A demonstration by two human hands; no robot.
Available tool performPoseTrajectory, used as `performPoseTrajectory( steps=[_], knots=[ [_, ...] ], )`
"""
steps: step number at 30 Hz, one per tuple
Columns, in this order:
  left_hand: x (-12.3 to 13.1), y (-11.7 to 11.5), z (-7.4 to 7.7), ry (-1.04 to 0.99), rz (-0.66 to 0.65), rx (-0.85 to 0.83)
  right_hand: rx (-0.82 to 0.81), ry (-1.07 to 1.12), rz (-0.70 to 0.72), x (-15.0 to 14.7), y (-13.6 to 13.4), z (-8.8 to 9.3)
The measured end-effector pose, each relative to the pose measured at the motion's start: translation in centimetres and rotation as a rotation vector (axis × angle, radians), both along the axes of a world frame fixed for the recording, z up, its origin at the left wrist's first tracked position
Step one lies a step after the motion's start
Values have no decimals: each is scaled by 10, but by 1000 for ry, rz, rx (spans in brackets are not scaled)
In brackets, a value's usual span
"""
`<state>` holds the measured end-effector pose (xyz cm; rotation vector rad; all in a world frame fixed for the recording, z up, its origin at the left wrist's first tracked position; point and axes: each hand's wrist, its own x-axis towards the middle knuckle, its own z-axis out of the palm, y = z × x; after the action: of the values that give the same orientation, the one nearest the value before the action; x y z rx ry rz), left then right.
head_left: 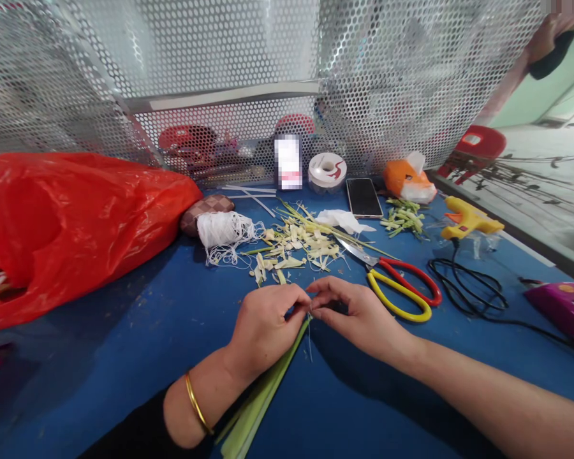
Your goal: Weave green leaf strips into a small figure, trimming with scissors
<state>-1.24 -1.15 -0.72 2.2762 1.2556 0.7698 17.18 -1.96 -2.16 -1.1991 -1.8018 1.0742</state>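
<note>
a: where is the green leaf bundle [263,398]?
b: over the blue table [172,306], slanting up from the bottom edge of the view and under the left hand [270,328], with its tip between the two hands.
a: and that hand, what is it doing?
b: grasping the bundle near the tip, thumb and forefinger bent together. there's a gold bangle [197,403] on its wrist.
a: the right hand [363,315]?
b: its fingertips meet the left ones at the tip, by a thin thread [310,347] that hangs down. whether they grip the thread, i can't tell.
a: what's around them?
b: scissors [404,290] with one red and one yellow handle, just beyond the right hand. pale leaf scraps [301,242] lie ahead of both, white string [222,229] to their left, and a yellow glue gun [473,220] is farther right.
</note>
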Motion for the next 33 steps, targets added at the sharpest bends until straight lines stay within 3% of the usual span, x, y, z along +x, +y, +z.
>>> performPoseTrajectory(
  steps=[19,23,33],
  knots=[
    [-1,1,-2,375,-166,382,-51,34,-15,-2,-1,0],
    [-1,2,-4,317,-141,479,-77,41,-23,-1,-2,0],
    [0,1,-4,111,-105,477,-103,134,52,-1,1,2]
  ],
)
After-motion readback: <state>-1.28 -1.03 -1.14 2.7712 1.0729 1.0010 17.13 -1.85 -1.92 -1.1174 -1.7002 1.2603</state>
